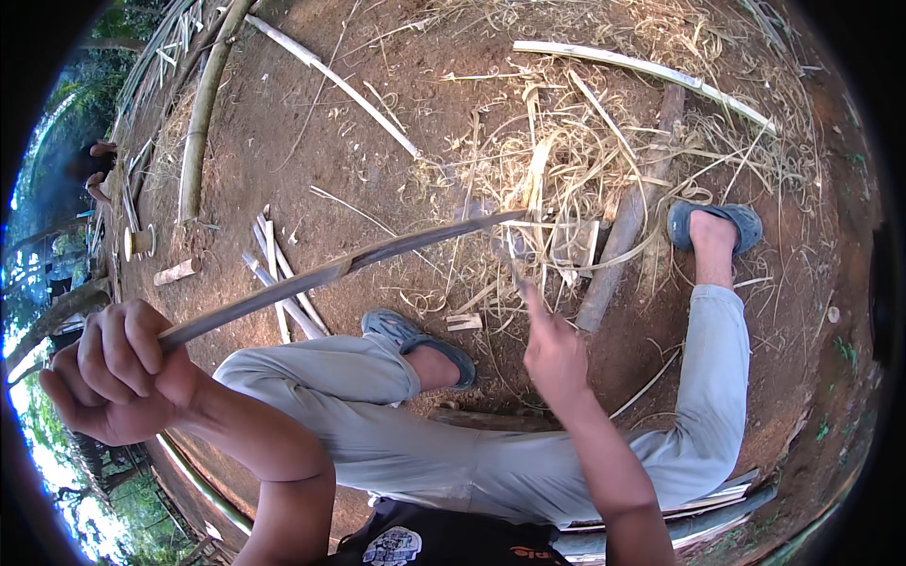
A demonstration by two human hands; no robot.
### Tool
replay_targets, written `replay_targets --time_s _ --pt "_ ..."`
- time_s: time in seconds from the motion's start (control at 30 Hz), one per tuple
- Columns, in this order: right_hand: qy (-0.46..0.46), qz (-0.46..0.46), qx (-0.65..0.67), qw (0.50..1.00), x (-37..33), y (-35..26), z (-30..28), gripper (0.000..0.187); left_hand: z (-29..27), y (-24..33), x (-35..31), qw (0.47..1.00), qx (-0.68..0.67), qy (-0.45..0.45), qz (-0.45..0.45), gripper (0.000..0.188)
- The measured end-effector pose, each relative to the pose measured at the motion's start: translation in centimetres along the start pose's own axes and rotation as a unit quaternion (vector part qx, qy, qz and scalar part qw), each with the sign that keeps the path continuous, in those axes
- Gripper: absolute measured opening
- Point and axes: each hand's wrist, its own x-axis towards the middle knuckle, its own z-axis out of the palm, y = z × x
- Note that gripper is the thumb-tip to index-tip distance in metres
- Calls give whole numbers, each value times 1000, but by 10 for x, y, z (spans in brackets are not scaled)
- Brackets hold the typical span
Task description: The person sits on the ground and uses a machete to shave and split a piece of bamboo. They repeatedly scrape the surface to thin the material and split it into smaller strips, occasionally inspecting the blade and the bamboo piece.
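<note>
My left hand (123,368) is closed around the near end of a long bamboo strip (344,267). The strip slants up and to the right across my knees, its far end above the shavings. My right hand (557,354) is closed on a thin, dark tool, apparently a knife (518,268); its index finger lies along it, and the handle is hidden in the palm. The knife points up toward the strip's far end; whether the two touch I cannot tell. Beneath them lies a tangled heap of curled bamboo shavings (538,174).
A log (613,255) lies beside the shavings, between my sandalled feet. Split bamboo pieces (280,274) lie by my left leg. Longer strips (651,68) and a bamboo pole (200,132) rest farther out on the dirt. Another person's bare feet (97,170) show at the far left.
</note>
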Motion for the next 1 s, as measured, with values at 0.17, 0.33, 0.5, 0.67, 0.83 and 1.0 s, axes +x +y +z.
replay_targets --time_s 0.17,0.33,0.5,0.67,0.83,1.0 --pt "-50 63 -26 996 4 -1 6 75 -8 4 0 1000 2 -3 -9 50" --pt "-3 -17 -50 999 -15 -1 6 79 -3 0 -1 1000 -14 -2 -26 49" --pt "-88 138 -20 986 4 41 23 72 -19 2 1 1000 -13 -7 -2 48" --pt "-84 99 -29 991 -13 -6 4 74 -23 9 -8 1000 -8 1 -17 48" --pt "-111 195 -28 974 -3 58 29 68 -50 11 -13 998 9 69 -9 47" --pt "-23 191 130 973 -14 71 38 52 -91 -4 -8 948 107 300 31 46"
